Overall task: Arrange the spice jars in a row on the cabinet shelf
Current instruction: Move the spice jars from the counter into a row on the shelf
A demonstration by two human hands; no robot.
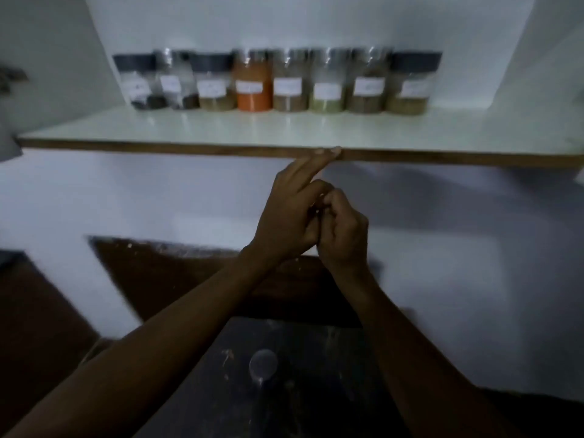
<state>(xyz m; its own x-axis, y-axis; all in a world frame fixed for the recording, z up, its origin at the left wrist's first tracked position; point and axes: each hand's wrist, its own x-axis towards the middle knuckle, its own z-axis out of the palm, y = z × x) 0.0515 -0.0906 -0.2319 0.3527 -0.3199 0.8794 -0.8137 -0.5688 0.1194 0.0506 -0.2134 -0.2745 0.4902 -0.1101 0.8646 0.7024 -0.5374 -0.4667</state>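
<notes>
Several spice jars stand side by side in a row at the back of the white cabinet shelf [284, 129], against the wall. Each has a white label; the orange-filled jar [253, 80] is near the middle, the leftmost jar [139, 82] and the rightmost jar [410, 82] have dark lids. Below the shelf's front edge my left hand [289, 216] and my right hand [343, 235] meet. The left hand's fingers stretch up to the wooden edge. The right hand's fingers curl against the left palm. No jar is in either hand.
White walls close the shelf on both sides. Under the shelf lies a dark brown surface [164, 273], and nearer me a dark speckled counter [300, 374] with a small round clear object [263, 363] on it.
</notes>
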